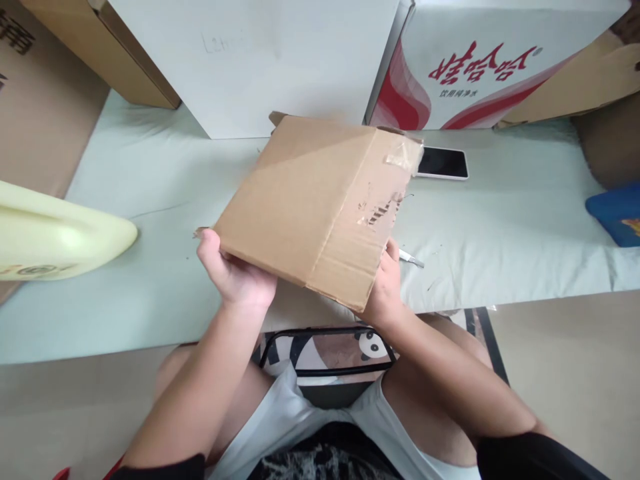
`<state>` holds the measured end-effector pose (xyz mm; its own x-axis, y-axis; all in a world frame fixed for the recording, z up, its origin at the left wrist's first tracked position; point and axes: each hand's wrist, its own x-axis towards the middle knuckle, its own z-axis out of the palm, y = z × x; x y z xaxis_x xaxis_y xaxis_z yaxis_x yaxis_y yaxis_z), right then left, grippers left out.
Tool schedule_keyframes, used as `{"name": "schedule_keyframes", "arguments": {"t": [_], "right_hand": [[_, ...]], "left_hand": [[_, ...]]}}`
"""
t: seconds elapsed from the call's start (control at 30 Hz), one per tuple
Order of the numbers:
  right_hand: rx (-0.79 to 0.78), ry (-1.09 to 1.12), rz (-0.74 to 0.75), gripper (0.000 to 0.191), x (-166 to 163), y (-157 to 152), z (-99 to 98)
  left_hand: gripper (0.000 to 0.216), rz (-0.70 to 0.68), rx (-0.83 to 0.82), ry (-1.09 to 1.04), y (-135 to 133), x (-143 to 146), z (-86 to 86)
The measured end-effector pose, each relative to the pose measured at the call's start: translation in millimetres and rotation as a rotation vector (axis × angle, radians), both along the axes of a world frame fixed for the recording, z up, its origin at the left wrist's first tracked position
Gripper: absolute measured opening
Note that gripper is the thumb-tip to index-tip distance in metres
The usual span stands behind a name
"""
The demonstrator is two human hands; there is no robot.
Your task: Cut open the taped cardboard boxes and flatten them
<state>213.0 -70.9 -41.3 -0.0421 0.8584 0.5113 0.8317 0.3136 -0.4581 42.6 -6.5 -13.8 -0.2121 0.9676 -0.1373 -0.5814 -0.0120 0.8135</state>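
A brown cardboard box (310,200) with torn tape and a scuffed label patch on its right side is tilted in the air over the pale sheet-covered surface (500,227). My left hand (233,270) grips its near left corner from below, fingers curled round the edge. At the near right corner, my right hand (385,287) holds the box from underneath, mostly hidden behind the cardboard. A small metal blade or pen tip (413,259) lies on the sheet just right of that hand.
A black phone (443,163) lies beyond the box. Behind stand a white box (250,60), a red-and-white printed carton (480,67) and brown cartons (35,107). A pale yellow plastic object (55,237) juts in at left; something blue (617,213) at right.
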Motion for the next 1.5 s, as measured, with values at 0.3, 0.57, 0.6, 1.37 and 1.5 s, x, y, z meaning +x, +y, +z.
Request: {"name": "schedule_keyframes", "arguments": {"t": [0.3,0.57,0.6,1.37,1.5], "right_hand": [[0.414,0.062,0.388,0.023,2.8,-2.3,28.8],[0.099,0.022,0.127,0.032,30.2,13.5,16.9],[0.001,0.006,0.113,0.043,32.6,16.6,11.8],[0.05,0.206,-0.104,0.052,72.7,28.4,19.9],[-0.142,0.712,-0.156,0.051,117.8,32.5,23.3]], "left_hand": [[0.061,-0.067,0.086,0.016,4.6,-11.6,15.4],[0.051,0.017,0.215,0.064,6.0,-26.7,23.8],[0.052,0.001,0.208,0.05,6.8,-27.5,21.7],[0.065,0.011,0.254,0.058,21.0,-55.3,30.3],[0.077,-0.051,0.169,0.084,20.4,-59.2,36.8]]}}
